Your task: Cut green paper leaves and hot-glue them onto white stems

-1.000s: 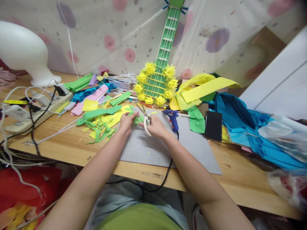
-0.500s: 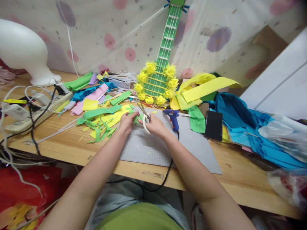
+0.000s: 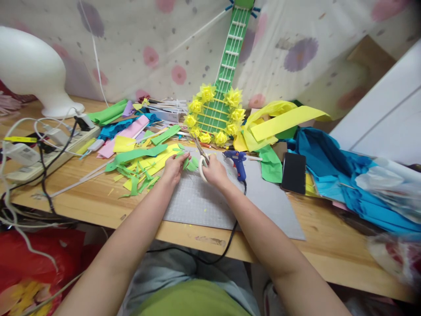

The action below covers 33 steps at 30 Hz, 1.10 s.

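My left hand (image 3: pixel 175 168) pinches a small piece of green paper (image 3: pixel 186 163) above the grey cutting mat (image 3: pixel 197 202). My right hand (image 3: pixel 215 170) is closed on white-handled scissors (image 3: pixel 202 158), whose blades point up and away, a little right of the paper. More green leaf-like pieces lie between and just beyond the hands. Behind them a green paper guitar (image 3: pixel 213 115) ringed with yellow paper flowers leans on the wall covering. A blue glue gun (image 3: pixel 237 163) rests on the mat right of my right hand.
Green and yellow paper scraps (image 3: pixel 141 164) are heaped on the left. Farther left stand a power strip (image 3: pixel 52 153) with cables and a white foam head (image 3: pixel 36 66). A black phone (image 3: pixel 294 172) and blue crepe paper (image 3: pixel 342 171) lie on the right.
My right hand has moved slightly right with the scissors, whose blades now look closer together and farther from the green paper. My left hand stays nearly in place.
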Available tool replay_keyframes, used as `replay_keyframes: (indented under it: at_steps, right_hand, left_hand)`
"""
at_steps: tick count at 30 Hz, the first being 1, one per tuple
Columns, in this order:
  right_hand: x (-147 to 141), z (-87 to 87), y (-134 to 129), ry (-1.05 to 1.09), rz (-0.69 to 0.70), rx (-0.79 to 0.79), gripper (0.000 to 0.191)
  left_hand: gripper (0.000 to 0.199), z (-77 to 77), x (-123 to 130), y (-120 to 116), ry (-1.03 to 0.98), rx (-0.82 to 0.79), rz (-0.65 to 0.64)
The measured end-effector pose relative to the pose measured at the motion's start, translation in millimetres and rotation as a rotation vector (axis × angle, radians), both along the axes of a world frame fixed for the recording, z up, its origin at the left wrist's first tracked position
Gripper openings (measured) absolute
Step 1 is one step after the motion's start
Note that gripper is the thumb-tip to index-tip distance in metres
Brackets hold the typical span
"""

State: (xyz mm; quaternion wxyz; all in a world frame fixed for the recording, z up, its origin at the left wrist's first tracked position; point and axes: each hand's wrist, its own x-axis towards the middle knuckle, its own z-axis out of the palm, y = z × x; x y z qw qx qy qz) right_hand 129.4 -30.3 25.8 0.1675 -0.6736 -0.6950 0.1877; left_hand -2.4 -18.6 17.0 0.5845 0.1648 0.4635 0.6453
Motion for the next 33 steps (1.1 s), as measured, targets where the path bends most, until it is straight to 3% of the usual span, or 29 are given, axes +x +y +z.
replay_keyframes:
  at_steps: [3,8,16,21,28,33]
  right_hand:
    - [9.2,0.2,0.4,0.016,-0.015,0.006,0.03]
    - [29.7,-3.8,-4.4,-0.042,-0.045,0.023,0.025]
    - [45.8,-18.6,-12.2,-0.008,-0.113,0.045,0.023]
    - [48.3,-16.3,-15.1,-0.054,-0.122,0.077,0.026]
    - [49.6,-15.2,-16.7,-0.136,-0.04,0.135,0.026]
    - [46.0,-1.9,-23.0,0.097,0.053,0.306,0.026]
  left_hand:
    - [0.04,-2.5,-6.2,3.3,0.09,0.009,0.062]
    - [0.052,-8.3,-19.3,11.1,0.424,0.043,0.167]
    - [0.041,-7.3,-20.5,32.6,0.566,0.178,-0.009]
    - [0.044,0.6,-20.6,33.8,0.696,0.178,-0.028]
    - [0.045,4.8,-23.2,29.6,0.698,0.118,0.066]
    - [0.04,-2.3,-21.3,32.4,0.456,0.142,0.128]
